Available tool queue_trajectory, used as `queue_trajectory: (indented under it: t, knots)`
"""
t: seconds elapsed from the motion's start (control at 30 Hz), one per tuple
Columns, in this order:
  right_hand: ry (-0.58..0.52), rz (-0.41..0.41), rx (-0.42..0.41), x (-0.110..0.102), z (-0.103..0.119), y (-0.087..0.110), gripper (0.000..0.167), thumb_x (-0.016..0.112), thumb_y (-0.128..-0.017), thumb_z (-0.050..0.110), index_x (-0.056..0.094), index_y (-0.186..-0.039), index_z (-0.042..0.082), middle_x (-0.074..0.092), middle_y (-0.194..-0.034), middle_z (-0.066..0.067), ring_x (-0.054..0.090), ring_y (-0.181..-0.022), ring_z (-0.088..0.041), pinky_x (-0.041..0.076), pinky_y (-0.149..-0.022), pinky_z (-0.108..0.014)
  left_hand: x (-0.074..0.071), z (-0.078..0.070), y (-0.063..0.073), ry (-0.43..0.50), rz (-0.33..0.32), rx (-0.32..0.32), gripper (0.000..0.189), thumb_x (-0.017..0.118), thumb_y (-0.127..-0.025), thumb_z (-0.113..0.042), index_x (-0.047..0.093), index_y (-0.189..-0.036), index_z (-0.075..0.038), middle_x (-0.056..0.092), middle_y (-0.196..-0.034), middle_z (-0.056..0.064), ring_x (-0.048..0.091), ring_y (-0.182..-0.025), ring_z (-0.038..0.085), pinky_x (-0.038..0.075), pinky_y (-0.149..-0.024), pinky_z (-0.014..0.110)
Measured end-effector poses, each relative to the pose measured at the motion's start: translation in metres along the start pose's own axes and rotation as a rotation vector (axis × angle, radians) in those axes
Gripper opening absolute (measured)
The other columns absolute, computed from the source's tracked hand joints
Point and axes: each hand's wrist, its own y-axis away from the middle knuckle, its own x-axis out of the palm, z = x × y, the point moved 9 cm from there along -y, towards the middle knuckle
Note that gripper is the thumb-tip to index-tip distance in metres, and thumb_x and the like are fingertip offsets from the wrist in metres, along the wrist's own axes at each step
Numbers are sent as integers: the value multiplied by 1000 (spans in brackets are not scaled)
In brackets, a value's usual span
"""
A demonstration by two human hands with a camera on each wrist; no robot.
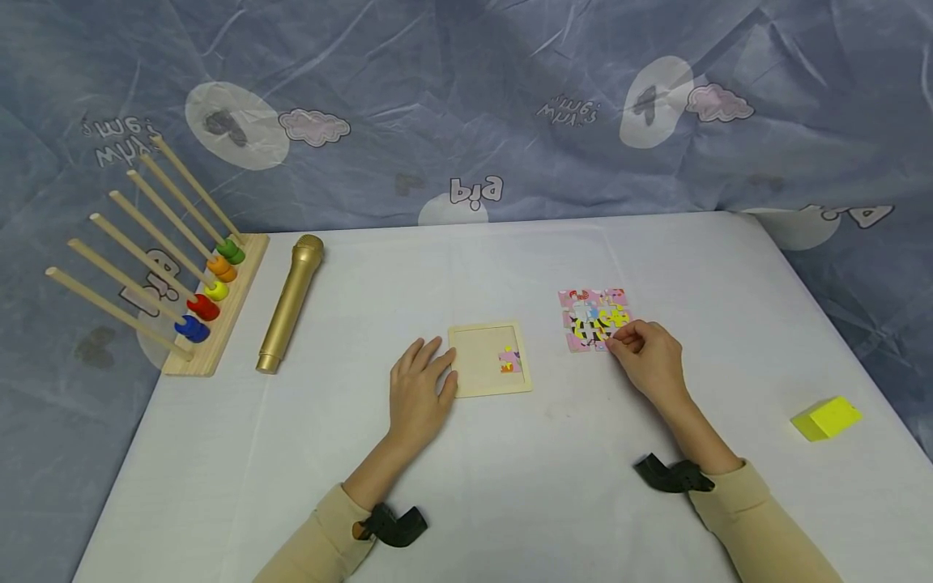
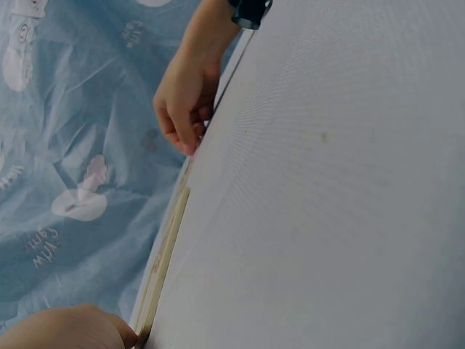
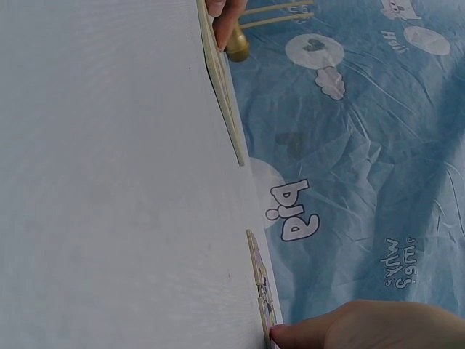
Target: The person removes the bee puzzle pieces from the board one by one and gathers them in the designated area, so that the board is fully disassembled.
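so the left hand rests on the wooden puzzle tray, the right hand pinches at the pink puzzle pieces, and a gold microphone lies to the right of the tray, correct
Not quite. The gold microphone lies to the left of the wooden puzzle tray, beside the abacus-like peg rack, as the head view shows. The rest holds: the left hand rests on the tray's left edge, and the right hand pinches at the pink puzzle pieces.

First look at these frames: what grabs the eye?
The pink jigsaw pieces right of centre, with the right hand pinching at their near edge. Beside them, the left hand rests against a wooden puzzle tray holding one piece. At far left stands a peg rack with coloured rings.
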Motion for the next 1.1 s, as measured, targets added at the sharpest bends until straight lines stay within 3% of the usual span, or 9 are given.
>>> queue_trajectory:
  t: [0.4,0.83,1.1]
  knots:
    - [-6,2,7,-1,1,-1,13,74,-84,9,67,-84,-1,59,-76,-13,51,-68,-19,36,-59,-21,-1,0,-1,-15,1,0,31,66,-91,-18,70,-121,-9,59,-137,14,44,-135,35,33,-109,55]
    - [-117,-46,52,-10,2,-4,16,71,-87,9,68,-96,-4,61,-84,-14,45,-67,6,37,-57,-8,-3,-2,-1,-9,-11,7,31,67,-90,-17,70,-120,-9,59,-137,15,45,-134,36,34,-108,55]
    - [-240,16,-21,7,31,0,19,70,-88,8,67,-104,-3,61,-86,-9,50,-70,1,40,-59,-7,-1,-1,-1,-1,4,-10,32,66,-90,-17,70,-121,-9,59,-137,14,44,-135,36,33,-109,56]
